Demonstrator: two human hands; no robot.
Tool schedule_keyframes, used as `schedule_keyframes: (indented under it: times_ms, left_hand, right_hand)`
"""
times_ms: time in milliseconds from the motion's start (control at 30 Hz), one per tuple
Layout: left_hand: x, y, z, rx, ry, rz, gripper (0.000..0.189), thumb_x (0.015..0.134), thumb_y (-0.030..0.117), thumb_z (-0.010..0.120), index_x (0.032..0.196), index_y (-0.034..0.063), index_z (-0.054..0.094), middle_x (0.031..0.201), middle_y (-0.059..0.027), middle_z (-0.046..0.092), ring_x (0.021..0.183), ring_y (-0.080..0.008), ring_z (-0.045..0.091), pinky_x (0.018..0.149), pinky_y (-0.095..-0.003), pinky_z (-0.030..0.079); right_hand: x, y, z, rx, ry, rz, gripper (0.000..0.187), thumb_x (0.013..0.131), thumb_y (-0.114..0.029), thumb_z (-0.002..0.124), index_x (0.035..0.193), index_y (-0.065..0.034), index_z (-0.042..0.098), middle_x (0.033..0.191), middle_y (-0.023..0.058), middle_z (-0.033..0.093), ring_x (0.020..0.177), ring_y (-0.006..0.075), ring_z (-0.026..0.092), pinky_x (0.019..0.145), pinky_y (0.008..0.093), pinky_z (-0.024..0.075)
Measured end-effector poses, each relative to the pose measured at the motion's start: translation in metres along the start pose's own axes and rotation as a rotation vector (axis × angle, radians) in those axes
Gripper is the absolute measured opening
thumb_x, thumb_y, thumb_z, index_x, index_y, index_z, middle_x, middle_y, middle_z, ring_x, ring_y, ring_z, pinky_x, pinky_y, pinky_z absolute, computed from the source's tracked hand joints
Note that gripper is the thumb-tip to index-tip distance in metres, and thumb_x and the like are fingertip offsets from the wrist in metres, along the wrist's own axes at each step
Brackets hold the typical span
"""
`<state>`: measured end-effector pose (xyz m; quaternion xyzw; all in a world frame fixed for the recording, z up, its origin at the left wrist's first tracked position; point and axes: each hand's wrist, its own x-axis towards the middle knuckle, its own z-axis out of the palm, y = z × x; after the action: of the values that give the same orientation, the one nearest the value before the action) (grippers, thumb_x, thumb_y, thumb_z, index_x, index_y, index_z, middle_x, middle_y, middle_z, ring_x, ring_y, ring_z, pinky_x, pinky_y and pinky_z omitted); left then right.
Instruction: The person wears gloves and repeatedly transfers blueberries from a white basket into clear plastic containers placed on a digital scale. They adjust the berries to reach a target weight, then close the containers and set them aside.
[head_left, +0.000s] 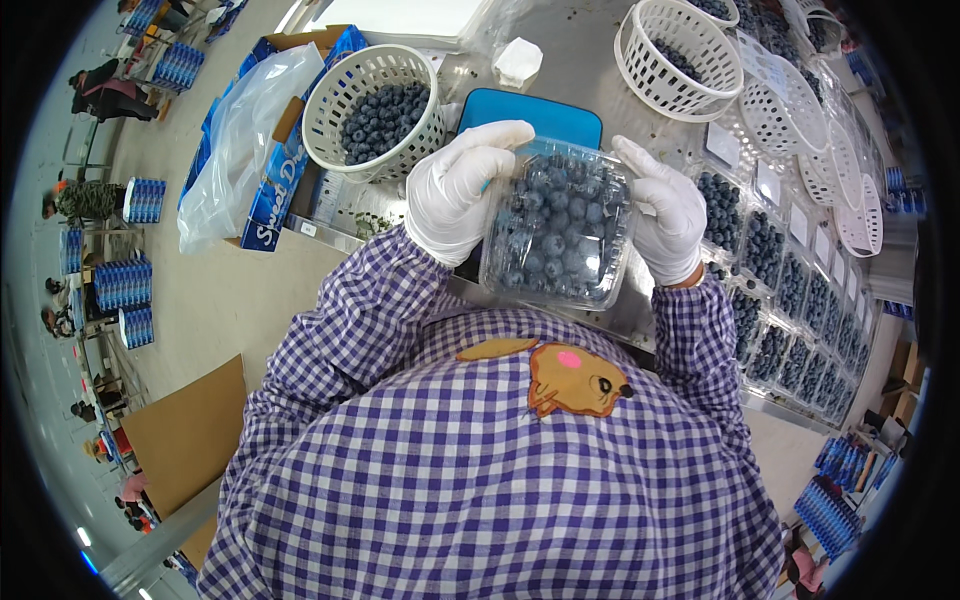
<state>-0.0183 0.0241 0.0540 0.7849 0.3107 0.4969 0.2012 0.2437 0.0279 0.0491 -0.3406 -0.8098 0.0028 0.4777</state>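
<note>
A clear plastic clamshell box of blueberries (559, 232) is held up in front of my chest, above the metal table's near edge. My left hand (465, 191), in a white glove, grips its left side with the thumb and fingers near the top corner. Gloved in white too, my right hand (664, 206) holds the box's right side. Behind the box lies a blue tray or scale top (532, 112), partly covered by it. A white perforated basket (319, 127) with loose blueberries stands just left of my left hand.
A blue cardboard carton (262, 214) with a clear plastic bag (240, 142) lies at the left. Another white basket (637, 82) holds berries at the back. Rows of filled clamshell boxes (765, 251) line the right side, beside tilted baskets (780, 112). A crumpled white item (517, 63) lies behind the blue tray.
</note>
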Motion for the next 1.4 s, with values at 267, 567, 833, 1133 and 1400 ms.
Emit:
schedule_keyframes:
  times_ms: [267,567,833,1133,1400]
  left_hand:
    - [-0.005,0.006,-0.007,-0.018,-0.093,-0.105,0.044,0.079,-0.004,0.078,0.118,0.0027,0.059,0.129,-0.0198,0.064,0.116,-0.0297,0.066,0.099,-0.0381,0.055]
    - [0.020,0.082,-0.033,-0.669,-0.227,-0.961,0.060,0.089,0.032,0.083,0.134,0.0025,0.057,0.114,-0.0128,0.072,0.104,-0.0213,0.069,0.091,-0.0328,0.056]
    - [0.064,0.064,-0.273,-0.071,-0.654,-0.799,0.054,0.093,0.047,0.072,0.121,0.0010,0.067,0.094,-0.0127,0.075,0.085,-0.0241,0.072,0.079,-0.0352,0.058]
    - [0.011,-0.127,-0.397,0.058,-0.609,-1.095,0.058,0.090,0.036,0.075,0.131,-0.0019,0.062,0.117,-0.0162,0.071,0.105,-0.0228,0.068,0.094,-0.0345,0.054]
    - [0.007,-0.088,-0.405,-0.854,-0.096,-1.054,0.034,0.100,0.013,0.065,0.129,-0.0022,0.059,0.105,-0.0043,0.068,0.089,-0.0079,0.064,0.078,-0.0229,0.054]
  right_hand:
    - [0.003,-0.007,-0.014,0.083,-0.112,0.048,0.026,0.075,0.008,0.070,0.093,-0.0062,0.060,0.111,0.0203,0.076,0.092,0.0317,0.076,0.075,0.0363,0.0598]
    - [0.042,-0.100,-0.022,1.163,-0.024,0.953,0.085,0.084,-0.032,0.086,0.150,-0.0012,0.043,0.132,0.0105,0.061,0.120,0.0222,0.061,0.106,0.0378,0.0466]
    - [0.099,-0.133,0.002,0.875,-0.004,1.327,0.073,0.087,-0.028,0.081,0.146,-0.0001,0.047,0.121,0.0073,0.067,0.106,0.0164,0.066,0.094,0.0315,0.0562]
    - [0.262,-0.216,0.141,0.793,-0.399,1.143,0.075,0.089,-0.020,0.072,0.152,0.0058,0.039,0.142,0.0170,0.055,0.129,0.0247,0.055,0.112,0.0363,0.0422]
    - [0.303,-0.227,0.265,0.867,-0.620,1.321,0.062,0.096,-0.010,0.060,0.153,0.0048,0.038,0.139,0.0138,0.059,0.120,0.0177,0.061,0.101,0.0292,0.0506]
